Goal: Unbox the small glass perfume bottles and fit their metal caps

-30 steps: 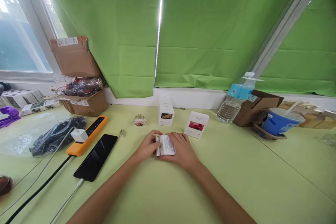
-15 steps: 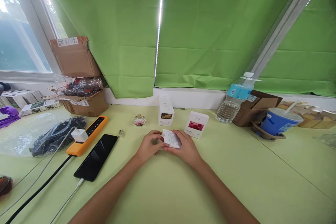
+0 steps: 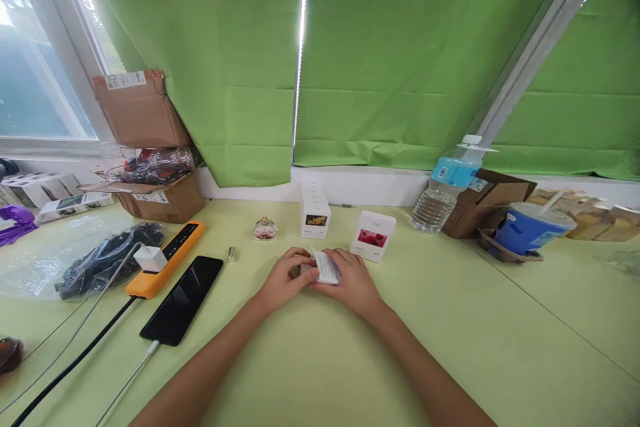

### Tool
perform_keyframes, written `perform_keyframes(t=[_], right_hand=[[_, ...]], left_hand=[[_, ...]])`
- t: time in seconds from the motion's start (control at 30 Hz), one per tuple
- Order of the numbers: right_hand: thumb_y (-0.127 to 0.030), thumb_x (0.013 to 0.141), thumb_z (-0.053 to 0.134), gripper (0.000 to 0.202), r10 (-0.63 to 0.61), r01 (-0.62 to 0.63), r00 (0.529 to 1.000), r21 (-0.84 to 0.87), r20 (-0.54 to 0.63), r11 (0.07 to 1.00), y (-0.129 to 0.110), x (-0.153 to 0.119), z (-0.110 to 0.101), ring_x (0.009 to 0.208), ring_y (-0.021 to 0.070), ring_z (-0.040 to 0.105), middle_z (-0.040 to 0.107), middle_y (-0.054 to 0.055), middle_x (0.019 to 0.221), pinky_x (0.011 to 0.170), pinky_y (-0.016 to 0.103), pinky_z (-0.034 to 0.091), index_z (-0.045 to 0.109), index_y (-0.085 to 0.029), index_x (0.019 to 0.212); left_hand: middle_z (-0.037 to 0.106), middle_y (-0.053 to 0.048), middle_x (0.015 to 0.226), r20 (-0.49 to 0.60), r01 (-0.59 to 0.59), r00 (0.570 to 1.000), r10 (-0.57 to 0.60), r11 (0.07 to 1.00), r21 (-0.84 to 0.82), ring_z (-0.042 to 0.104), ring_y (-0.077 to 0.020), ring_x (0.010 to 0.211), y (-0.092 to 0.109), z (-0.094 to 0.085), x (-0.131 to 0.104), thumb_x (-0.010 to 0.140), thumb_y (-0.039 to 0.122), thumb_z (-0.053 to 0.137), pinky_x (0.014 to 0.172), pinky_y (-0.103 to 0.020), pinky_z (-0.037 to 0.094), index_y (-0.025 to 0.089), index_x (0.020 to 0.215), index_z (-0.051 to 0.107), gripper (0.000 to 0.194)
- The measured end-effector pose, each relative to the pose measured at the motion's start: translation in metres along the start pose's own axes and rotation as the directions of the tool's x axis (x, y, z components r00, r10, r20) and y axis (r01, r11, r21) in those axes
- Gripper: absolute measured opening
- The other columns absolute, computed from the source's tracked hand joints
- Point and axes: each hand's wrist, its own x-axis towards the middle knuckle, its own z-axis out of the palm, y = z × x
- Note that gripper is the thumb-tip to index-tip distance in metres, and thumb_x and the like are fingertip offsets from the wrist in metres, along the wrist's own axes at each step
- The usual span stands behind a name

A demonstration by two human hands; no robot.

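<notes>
Between my hands, low over the table, is a small white paper box [image 3: 328, 268] with lines of printed text on its upper face. My left hand [image 3: 286, 280] pinches its left end with thumb and fingers, hiding that edge. The fingers of my right hand [image 3: 354, 281] wrap its right side, thumb along the near edge. Just beyond my right hand stands a white box with a red flower picture [image 3: 372, 236]. A row of white boxes [image 3: 315, 213] stands behind. Left of it sits a round glass perfume bottle [image 3: 265, 229], and a small metallic cap [image 3: 231, 254] lies nearer.
To the left lie a black phone [image 3: 183, 300] on a cable, an orange power strip [image 3: 165, 260] and a bagged dark item [image 3: 110, 260]. An open cardboard box [image 3: 157, 197] stands behind. A water bottle [image 3: 437, 197] and a blue cup [image 3: 533, 230] stand at the right.
The printed face of the white box has tilted and turned slightly between my hands. Both hands keep hold of it with small finger shifts. The view has moved a little.
</notes>
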Motion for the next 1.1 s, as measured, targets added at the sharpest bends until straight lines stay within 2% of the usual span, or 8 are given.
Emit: perform_keyframes(t=[0.17,0.27,0.33,0.53,0.63,0.83,1.0,1.1], right_hand=[[-0.073,0.067,0.064,0.07,0.009,-0.009,1.0,-0.025,0.014,1.0,0.001,0.001,-0.001,0.103,0.0277,0.058,0.063,0.007,0.107,0.087,0.041,0.041,0.054,-0.026,0.119],[-0.073,0.067,0.064,0.071,0.004,-0.003,1.0,-0.042,0.025,0.999,0.002,0.001,-0.001,0.103,0.028,0.058,0.063,0.007,0.108,0.087,0.041,0.041,0.053,-0.026,0.12],[-0.073,0.067,0.063,0.072,0.007,-0.006,1.0,-0.041,0.021,0.999,0.002,0.0,0.0,0.104,0.0281,0.058,0.063,0.007,0.108,0.087,0.041,0.041,0.053,-0.026,0.12],[-0.075,0.066,0.062,0.073,0.021,-0.021,1.0,-0.074,0.008,0.997,0.002,0.0,0.002,0.103,0.0283,0.058,0.063,0.007,0.108,0.086,0.041,0.041,0.052,-0.027,0.12],[-0.076,0.066,0.061,0.075,0.029,-0.028,1.0,-0.083,0.009,0.996,0.002,0.001,0.003,0.103,0.0289,0.058,0.063,0.007,0.107,0.086,0.042,0.041,0.052,-0.026,0.12],[-0.078,0.064,0.061,0.078,0.011,-0.01,1.0,-0.075,0.015,0.997,0.001,0.0,0.002,0.103,0.0291,0.057,0.063,0.008,0.108,0.089,0.043,0.04,0.053,-0.026,0.121],[-0.079,0.062,0.062,0.08,-0.024,0.028,0.999,-0.115,0.04,0.993,-0.001,0.0,0.002,0.103,0.0301,0.057,0.063,0.009,0.108,0.087,0.043,0.041,0.053,-0.026,0.121],[-0.079,0.061,0.063,0.081,-0.032,0.038,0.998,-0.114,0.049,0.993,0.0,0.0,0.002,0.104,0.0304,0.057,0.062,0.009,0.108,0.088,0.043,0.04,0.053,-0.026,0.122]], left_hand=[[0.059,-0.009,0.109,0.029,0.022,0.999,-0.02,0.997,-0.07,0.059,-0.0163,0.086,-0.005,-0.002,0.002,0.087,0.05,0.053,0.053,-0.02,0.042,0.017,0.094,0.069,0.037],[0.06,-0.005,0.082,0.032,0.097,0.995,-0.094,0.989,-0.11,0.052,-0.0105,0.061,-0.011,-0.002,0.001,0.091,0.054,0.042,0.05,-0.021,0.04,0.014,0.085,0.066,0.047],[0.057,-0.002,0.07,0.028,0.155,0.988,-0.153,0.977,-0.146,0.048,-0.0094,0.054,-0.015,-0.002,0.001,0.091,0.055,0.039,0.049,-0.021,0.04,0.014,0.083,0.065,0.049],[0.058,0.0,0.069,0.055,0.13,0.991,-0.122,0.975,-0.178,0.049,-0.0098,0.058,-0.022,-0.001,0.004,0.084,0.036,0.052,0.055,-0.021,0.042,0.015,0.095,0.067,0.028],[0.059,0.0,0.067,0.043,0.131,0.991,-0.125,0.974,-0.183,0.053,-0.0109,0.063,-0.027,0.001,0.007,0.078,0.028,0.056,0.063,-0.023,0.045,0.014,0.099,0.067,0.027],[0.059,0.001,0.063,0.065,0.161,0.986,-0.154,0.98,-0.115,0.052,-0.0104,0.058,-0.032,0.0,0.008,0.074,0.019,0.054,0.059,-0.022,0.041,0.014,0.093,0.067,0.023],[0.055,0.003,0.052,0.119,0.148,0.98,-0.157,0.986,0.077,0.05,-0.0111,0.052,-0.027,-0.002,0.009,0.068,0.016,0.054,0.053,-0.021,0.036,0.016,0.068,0.062,0.008],[0.058,0.003,0.052,0.102,0.133,0.983,-0.155,0.971,0.198,0.051,-0.012,0.052,-0.023,-0.004,0.009,0.066,0.014,0.05,0.055,-0.021,0.036,0.017,0.068,0.064,0.014]])
